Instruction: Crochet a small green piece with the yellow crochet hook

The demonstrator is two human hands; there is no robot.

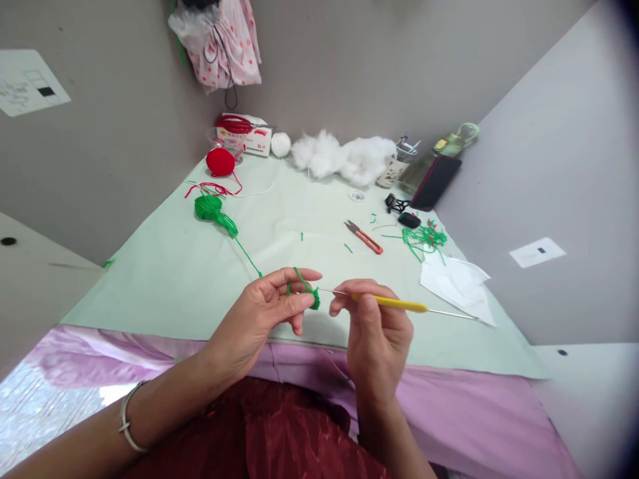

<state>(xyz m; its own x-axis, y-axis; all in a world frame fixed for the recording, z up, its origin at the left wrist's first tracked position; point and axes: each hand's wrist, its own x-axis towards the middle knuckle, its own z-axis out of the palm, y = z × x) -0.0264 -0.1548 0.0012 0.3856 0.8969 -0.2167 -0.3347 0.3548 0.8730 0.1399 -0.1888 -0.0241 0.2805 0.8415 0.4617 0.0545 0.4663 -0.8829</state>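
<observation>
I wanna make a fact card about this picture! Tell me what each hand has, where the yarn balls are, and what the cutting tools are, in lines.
Left hand: pinches a small green crocheted piece
Right hand: holds a yellow-handled crochet hook, tip close to the piece
Green yarn ball: left side of table, strand running to the left hand
Red yarn ball: behind the green one
White yarn ball: beside fluffy stuffing
Cutting tools: orange-handled thread snips, red-handled scissors

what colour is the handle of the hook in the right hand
The handle is yellow, best seen in the head view.
</observation>
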